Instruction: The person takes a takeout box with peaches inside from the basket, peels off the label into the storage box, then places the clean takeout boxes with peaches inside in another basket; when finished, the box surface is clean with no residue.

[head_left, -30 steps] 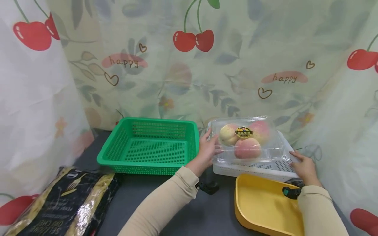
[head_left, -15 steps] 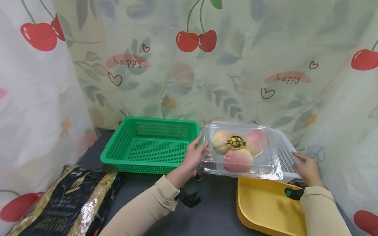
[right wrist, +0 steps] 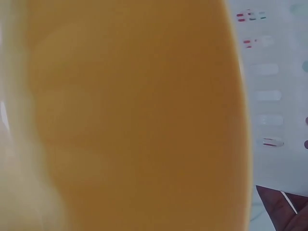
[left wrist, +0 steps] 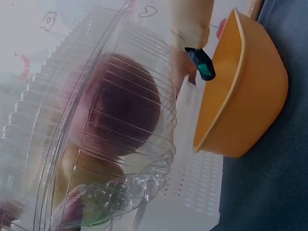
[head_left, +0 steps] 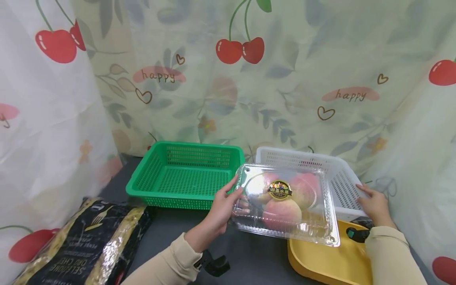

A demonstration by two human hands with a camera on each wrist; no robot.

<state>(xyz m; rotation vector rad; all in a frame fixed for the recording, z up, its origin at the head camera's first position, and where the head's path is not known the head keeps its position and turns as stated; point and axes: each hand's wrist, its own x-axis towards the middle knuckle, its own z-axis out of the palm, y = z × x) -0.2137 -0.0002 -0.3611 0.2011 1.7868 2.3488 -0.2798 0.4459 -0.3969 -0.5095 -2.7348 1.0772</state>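
My left hand (head_left: 222, 209) grips the left side of a clear plastic clamshell box (head_left: 313, 227), thumb on top and fingers showing through the plastic beneath. Several peaches (head_left: 282, 213) lie inside, under a black and gold label (head_left: 279, 190). The box is raised and tilted, overlapping the front of a white slotted basket (head_left: 345, 190) and the corner of a yellow tray (head_left: 327, 259). At the basket's right end, my right hand (head_left: 375, 206) holds the rim, its fingertips just over the edge. The left wrist view shows the ribbed side of the box close up, with a peach (left wrist: 125, 106) behind it.
A green slotted basket (head_left: 192, 180) stands left of the white one. Toward the front left lies a black and gold pasta bag (head_left: 82, 241). The yellow tray fills most of the right wrist view. A cherry-print curtain (head_left: 213, 103) hangs behind the dark table (head_left: 167, 225).
My left hand has drawn the box of peaches left and toward me, away from above the white basket, tilting it further. My right hand stays at the basket's rim.
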